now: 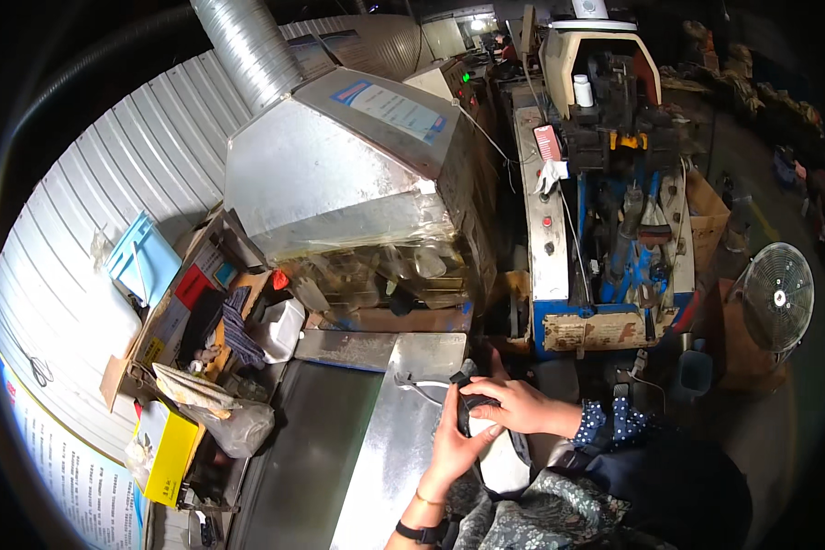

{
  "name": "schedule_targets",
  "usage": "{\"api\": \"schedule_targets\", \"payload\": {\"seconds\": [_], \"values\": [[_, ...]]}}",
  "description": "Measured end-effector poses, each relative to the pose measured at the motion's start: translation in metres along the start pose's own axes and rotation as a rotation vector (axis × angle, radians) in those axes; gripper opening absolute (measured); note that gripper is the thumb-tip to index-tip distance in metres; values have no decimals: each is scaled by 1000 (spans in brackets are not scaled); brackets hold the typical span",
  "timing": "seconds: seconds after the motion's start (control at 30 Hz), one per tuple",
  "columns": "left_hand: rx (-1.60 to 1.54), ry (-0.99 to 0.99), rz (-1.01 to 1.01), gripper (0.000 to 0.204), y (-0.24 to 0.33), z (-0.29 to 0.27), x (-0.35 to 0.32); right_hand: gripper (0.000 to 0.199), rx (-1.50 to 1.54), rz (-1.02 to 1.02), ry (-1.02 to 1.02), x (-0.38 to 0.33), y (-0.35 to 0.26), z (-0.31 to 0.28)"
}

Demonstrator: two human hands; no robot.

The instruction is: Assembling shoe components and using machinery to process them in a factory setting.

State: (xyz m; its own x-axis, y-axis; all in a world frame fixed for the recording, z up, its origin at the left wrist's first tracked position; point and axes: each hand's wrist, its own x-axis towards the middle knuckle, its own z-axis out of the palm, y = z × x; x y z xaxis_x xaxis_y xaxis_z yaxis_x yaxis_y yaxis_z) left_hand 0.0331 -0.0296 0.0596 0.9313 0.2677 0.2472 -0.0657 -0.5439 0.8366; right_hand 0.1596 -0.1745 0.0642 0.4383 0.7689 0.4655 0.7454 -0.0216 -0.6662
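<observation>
- Head view: the left hand (456, 446) is wrapped along the near-left side of a dark-and-white shoe-like piece (506, 466), thumb toward its middle, fingers close in on it.
- And here's the right hand (515, 409), bent over the top, fingers curled and pressing down; together they hide much of the piece, so the exact grip underneath can't be told.
- The piece sits above the patterned clothing (545, 511) on the lap, just off the right edge of the metal table (385, 477).
- Near that table's far right corner, a pale curved strip (419, 389) reaches toward the hands.
- Straight beyond the far edge, the big metal hood (339, 179) blocks the way, clear plastic flaps (376, 266) hanging across its front.
- Over left, a dark belt (307, 449) runs alongside, its left edge crowded by a plastic bag (243, 429), a white container (281, 330) and a yellow box (168, 456).
- Off right: a blue-based machine (605, 229), a bin (695, 371), a round fan (779, 298).
</observation>
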Motion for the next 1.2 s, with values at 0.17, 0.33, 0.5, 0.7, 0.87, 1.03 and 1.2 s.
{"api": "schedule_targets", "payload": {"seconds": [0.17, 0.33, 0.5, 0.7, 0.87, 1.03, 1.2], "values": [[90, -124, 113, 79, 1, -18, -2, 48, 44, -49, -148, 7, 17, -18], [330, -113, -73, 61, 14, -12, -21, 50, 112, -136, -170, 12, 14, -20], [-290, 224, -146, 69, -9, 10, -18, 59, 190, -6, -393, 30, 21, -13], [-559, 16, -252, 103, -22, 0, 9, 63, 205, -18, -456, 44, 31, -8], [-401, -39, -241, 104, -28, 9, 11, 61, 259, 48, -407, 32, 34, 3], [90, 67, 18, 104, -30, 15, -13, 59, 228, -22, -262, 9, 18, 5], [146, 193, 66, 100, -17, 20, -45, 61, 281, -32, -257, -5, -11, 10]]}}
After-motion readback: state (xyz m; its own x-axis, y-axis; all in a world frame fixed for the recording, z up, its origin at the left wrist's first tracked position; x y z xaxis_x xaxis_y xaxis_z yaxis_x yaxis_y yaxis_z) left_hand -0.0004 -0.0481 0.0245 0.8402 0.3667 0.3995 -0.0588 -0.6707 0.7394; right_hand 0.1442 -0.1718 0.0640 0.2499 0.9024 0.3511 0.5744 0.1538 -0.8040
